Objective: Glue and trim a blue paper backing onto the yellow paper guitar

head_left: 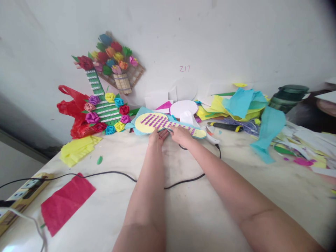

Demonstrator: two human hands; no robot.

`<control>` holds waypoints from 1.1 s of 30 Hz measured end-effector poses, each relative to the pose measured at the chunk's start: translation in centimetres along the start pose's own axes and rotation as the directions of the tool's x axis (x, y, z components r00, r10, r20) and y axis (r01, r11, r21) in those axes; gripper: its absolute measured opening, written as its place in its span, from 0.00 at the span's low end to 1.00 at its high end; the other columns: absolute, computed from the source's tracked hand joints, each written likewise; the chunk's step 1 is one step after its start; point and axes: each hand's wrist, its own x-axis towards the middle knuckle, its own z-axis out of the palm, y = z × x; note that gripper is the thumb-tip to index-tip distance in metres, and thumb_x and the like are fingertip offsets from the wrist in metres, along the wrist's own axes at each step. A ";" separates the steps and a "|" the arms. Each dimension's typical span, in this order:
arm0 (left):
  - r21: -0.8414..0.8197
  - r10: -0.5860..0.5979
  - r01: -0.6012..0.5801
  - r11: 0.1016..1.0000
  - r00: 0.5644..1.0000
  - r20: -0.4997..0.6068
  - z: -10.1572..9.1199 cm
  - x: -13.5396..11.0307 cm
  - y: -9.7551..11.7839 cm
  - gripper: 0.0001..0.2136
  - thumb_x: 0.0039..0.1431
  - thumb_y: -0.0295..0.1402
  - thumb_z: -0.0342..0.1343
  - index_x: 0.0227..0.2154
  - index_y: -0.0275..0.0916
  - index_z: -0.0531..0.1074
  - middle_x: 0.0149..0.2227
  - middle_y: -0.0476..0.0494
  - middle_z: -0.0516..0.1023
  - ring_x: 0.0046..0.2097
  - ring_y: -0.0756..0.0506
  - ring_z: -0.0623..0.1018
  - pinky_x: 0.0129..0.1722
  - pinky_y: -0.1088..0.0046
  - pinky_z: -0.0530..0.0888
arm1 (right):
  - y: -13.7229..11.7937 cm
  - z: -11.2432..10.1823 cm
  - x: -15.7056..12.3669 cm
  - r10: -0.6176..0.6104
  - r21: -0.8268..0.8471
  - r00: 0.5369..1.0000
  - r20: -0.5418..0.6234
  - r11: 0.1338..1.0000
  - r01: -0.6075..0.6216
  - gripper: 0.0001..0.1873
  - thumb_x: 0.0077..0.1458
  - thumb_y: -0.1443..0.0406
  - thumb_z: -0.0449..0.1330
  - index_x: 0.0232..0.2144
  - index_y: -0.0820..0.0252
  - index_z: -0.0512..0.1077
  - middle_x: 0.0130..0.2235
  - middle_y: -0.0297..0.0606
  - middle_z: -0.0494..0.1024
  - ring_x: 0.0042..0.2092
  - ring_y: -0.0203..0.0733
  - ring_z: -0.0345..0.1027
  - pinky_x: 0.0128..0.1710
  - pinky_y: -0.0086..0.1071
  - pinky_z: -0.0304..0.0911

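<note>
Near the back of the table, both hands are at a yellow paddle-shaped cutout (153, 119) with crossed purple strips on its round end and short ones along its handle. My left hand (159, 135) grips its front edge, thumb on top and fingers underneath. On the narrow part, my right hand (181, 134) is closed at the edge with a fingertip on the strips; its other fingers are partly hidden. Light blue paper (143, 111) shows behind and beneath the cutout. A white oval piece (183, 108) lies just behind. The white glue gun (212, 138) rests beside the handle end.
A green panel with paper flowers (106, 111) leans at the back left beside a red plastic bag (76, 113). A black cord (112, 172) crosses the table from a power strip (26, 192). Red crepe paper (68, 203) lies front left; paper scraps (301, 140) cover the right.
</note>
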 end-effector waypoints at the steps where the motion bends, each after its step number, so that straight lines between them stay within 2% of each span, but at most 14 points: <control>1: 0.005 0.001 -0.001 1.000 1.000 0.001 0.0 0.0 0.0 0.17 0.61 0.33 0.42 0.49 0.29 0.61 0.33 0.30 0.75 0.33 0.41 0.78 0.33 0.63 0.76 | 0.0 0.0 0.0 0.000 0.001 1.000 0.002 1.000 0.000 0.21 0.54 0.64 0.47 0.50 0.57 0.63 0.46 0.44 0.73 0.46 0.49 0.66 0.40 0.37 0.59; 11: -0.003 -0.042 0.042 0.999 0.997 -0.058 0.0 0.0 0.3 0.17 0.60 0.32 0.45 0.50 0.30 0.61 0.34 0.30 0.75 0.34 0.41 0.78 0.32 0.65 0.76 | 0.0 0.0 0.0 0.005 -0.003 1.000 0.015 1.000 -0.005 0.20 0.53 0.64 0.47 0.48 0.55 0.65 0.46 0.43 0.73 0.46 0.48 0.66 0.39 0.35 0.59; 19: -0.023 -0.075 0.074 0.997 0.996 -0.041 0.2 -0.1 0.3 0.18 0.61 0.34 0.41 0.50 0.28 0.61 0.40 0.26 0.73 0.42 0.38 0.76 0.37 0.63 0.75 | 0.1 -0.3 -0.1 0.001 0.012 1.000 0.017 1.000 -0.001 0.21 0.53 0.65 0.47 0.49 0.54 0.65 0.46 0.43 0.73 0.45 0.48 0.66 0.39 0.36 0.59; 23: -0.100 -0.138 0.138 0.985 0.990 0.013 0.3 -0.3 0.1 0.19 0.60 0.35 0.42 0.51 0.30 0.60 0.45 0.26 0.70 0.47 0.38 0.73 0.41 0.60 0.73 | 0.1 -0.2 0.0 0.003 0.002 1.000 0.019 1.000 -0.003 0.21 0.53 0.65 0.47 0.49 0.54 0.65 0.46 0.42 0.73 0.45 0.47 0.66 0.40 0.35 0.59; 26: -0.149 -0.190 0.201 0.968 0.978 0.083 0.2 -0.4 0.1 0.22 0.58 0.40 0.45 0.51 0.31 0.59 0.47 0.26 0.69 0.49 0.37 0.71 0.42 0.59 0.72 | 0.1 -0.1 0.1 0.022 0.002 0.999 0.037 1.000 -0.022 0.21 0.53 0.65 0.47 0.49 0.54 0.65 0.47 0.42 0.72 0.47 0.47 0.65 0.40 0.36 0.59; 30: -0.174 -0.208 0.248 0.953 0.953 0.219 -0.2 0.3 -0.3 0.23 0.58 0.44 0.42 0.49 0.31 0.61 0.44 0.28 0.71 0.47 0.37 0.73 0.40 0.57 0.73 | 0.1 -0.3 0.1 0.038 0.004 0.998 0.055 0.999 -0.038 0.21 0.53 0.64 0.47 0.49 0.54 0.66 0.47 0.43 0.72 0.47 0.48 0.65 0.42 0.36 0.59; 33: -0.158 -0.193 0.235 0.959 0.951 0.242 -0.3 0.8 -0.5 0.20 0.60 0.40 0.41 0.48 0.31 0.62 0.39 0.31 0.73 0.44 0.39 0.74 0.38 0.60 0.74 | 0.3 -0.4 0.1 0.032 0.018 0.999 0.040 0.999 -0.033 0.21 0.53 0.63 0.48 0.49 0.54 0.66 0.47 0.43 0.72 0.47 0.48 0.65 0.42 0.37 0.59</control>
